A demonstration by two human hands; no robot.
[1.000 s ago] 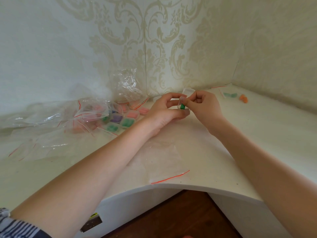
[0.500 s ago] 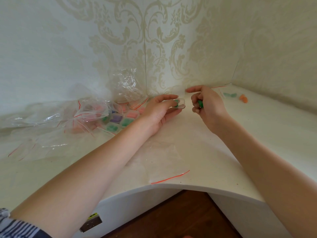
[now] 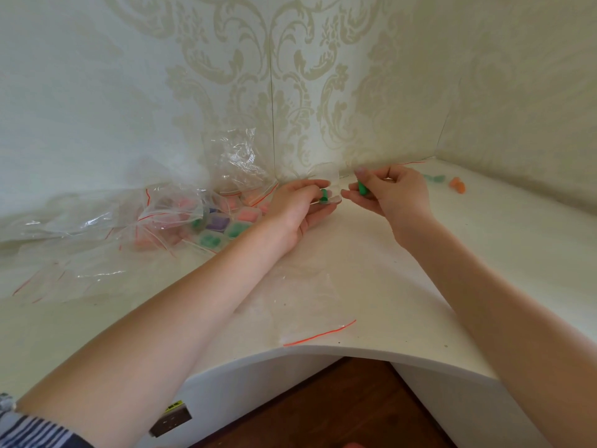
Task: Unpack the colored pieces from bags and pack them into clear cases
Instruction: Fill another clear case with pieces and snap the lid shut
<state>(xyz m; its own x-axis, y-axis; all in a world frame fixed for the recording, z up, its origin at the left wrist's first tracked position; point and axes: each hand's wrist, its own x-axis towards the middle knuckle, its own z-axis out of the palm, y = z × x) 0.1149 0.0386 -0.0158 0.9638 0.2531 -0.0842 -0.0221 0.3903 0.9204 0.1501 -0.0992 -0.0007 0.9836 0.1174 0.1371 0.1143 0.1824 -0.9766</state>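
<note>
Green pieces are split between the hands at the far middle of the counter: one (image 3: 324, 194) sits in the open clear case (image 3: 330, 189) cradled on the left hand (image 3: 298, 206), whose fingers lie nearly straight under it with the thumb resting on top, and the other (image 3: 363, 188) is pinched in the curled fingers of the right hand (image 3: 392, 192), just beside the case. A second ago both hands were bunched together over the case; half a second ago they had drawn apart, and now the right has come back toward the opening — so, by my reading, one piece is seated and the second is about to go in. The case is thin, glossy plastic with its lid standing up behind; the pieces look small, matte and rounded. To the left lie filled cases (image 3: 223, 226) in green, purple and pink, half under crinkled, shiny bags (image 3: 97, 221) with red zip strips. Another flat bag (image 3: 310, 305) lies near the counter (image 3: 484, 253) edge — smooth, white, curved. Loose teal (image 3: 434, 178) and orange (image 3: 458, 185) pieces wait far right.
</note>
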